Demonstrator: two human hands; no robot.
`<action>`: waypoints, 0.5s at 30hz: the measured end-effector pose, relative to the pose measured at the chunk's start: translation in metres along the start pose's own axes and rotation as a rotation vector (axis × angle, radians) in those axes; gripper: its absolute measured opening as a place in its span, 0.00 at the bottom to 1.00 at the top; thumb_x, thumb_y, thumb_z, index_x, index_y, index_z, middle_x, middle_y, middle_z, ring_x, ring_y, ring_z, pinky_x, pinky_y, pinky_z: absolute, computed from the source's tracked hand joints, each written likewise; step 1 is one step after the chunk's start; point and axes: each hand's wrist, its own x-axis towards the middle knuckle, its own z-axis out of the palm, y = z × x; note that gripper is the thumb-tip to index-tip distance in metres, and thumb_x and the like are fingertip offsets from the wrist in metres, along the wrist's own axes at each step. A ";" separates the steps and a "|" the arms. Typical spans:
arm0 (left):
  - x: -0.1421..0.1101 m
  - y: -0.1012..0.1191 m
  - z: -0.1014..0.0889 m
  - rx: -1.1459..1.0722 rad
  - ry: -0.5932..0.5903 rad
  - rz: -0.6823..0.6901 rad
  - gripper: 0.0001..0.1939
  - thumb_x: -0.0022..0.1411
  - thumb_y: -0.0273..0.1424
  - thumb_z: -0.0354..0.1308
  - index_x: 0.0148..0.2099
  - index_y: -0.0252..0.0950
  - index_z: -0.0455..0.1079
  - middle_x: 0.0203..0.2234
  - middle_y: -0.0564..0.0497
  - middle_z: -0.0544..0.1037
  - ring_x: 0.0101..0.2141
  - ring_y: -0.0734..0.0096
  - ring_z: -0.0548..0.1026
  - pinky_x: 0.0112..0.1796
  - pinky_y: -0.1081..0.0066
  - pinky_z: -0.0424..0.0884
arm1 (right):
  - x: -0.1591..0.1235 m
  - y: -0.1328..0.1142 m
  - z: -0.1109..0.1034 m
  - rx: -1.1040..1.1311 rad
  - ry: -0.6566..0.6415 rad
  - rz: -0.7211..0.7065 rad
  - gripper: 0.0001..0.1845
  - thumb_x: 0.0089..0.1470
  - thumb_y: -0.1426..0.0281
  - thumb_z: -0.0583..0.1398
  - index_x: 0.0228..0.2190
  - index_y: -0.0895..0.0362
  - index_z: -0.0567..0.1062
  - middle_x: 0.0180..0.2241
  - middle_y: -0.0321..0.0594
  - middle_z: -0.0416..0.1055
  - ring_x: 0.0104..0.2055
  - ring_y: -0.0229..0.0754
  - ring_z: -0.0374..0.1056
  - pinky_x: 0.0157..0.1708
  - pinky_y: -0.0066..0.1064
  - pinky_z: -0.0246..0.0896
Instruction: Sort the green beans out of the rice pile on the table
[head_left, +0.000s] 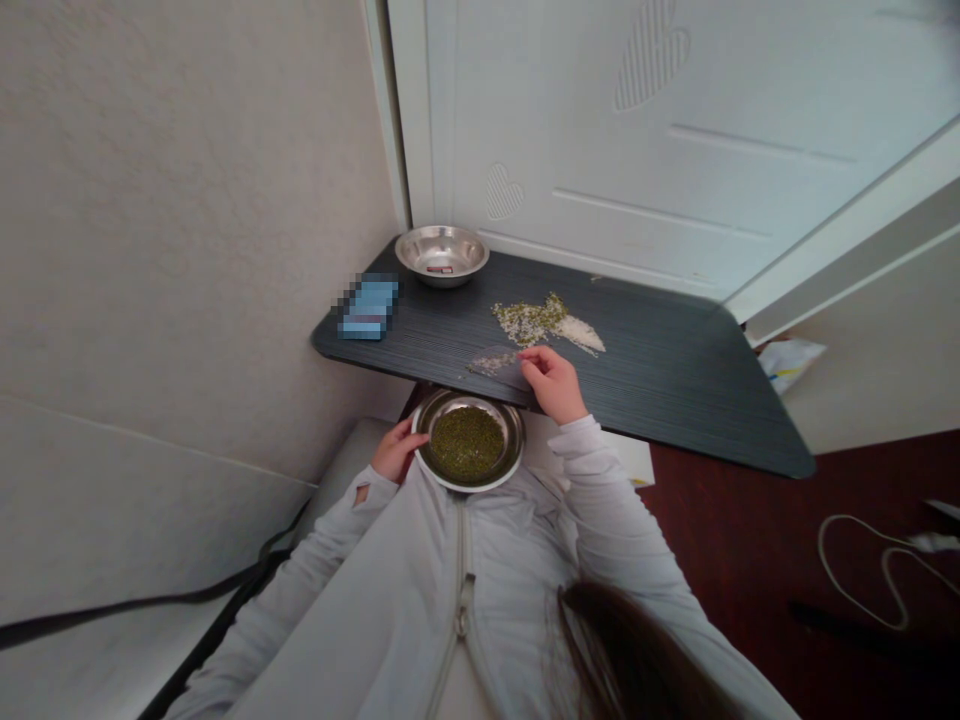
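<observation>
left hand (394,454) holds one of two metal bowls (513,435) (442,247)

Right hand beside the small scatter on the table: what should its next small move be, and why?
I'd probably have the right hand gently spread the small scatter. The hand is right at its edge, and the scatter looks mostly pale, while the bowl in the left hand holds mostly green grains; spreading might make any green bits easier to spot.
</observation>
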 end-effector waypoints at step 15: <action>0.004 -0.005 -0.004 -0.021 -0.030 -0.004 0.21 0.32 0.27 0.62 0.35 0.31 0.68 0.24 0.50 0.75 0.31 0.63 0.71 0.40 0.63 0.61 | 0.001 0.001 0.000 0.012 -0.054 -0.024 0.10 0.40 0.69 0.51 0.26 0.58 0.69 0.18 0.32 0.61 0.20 0.31 0.54 0.22 0.23 0.50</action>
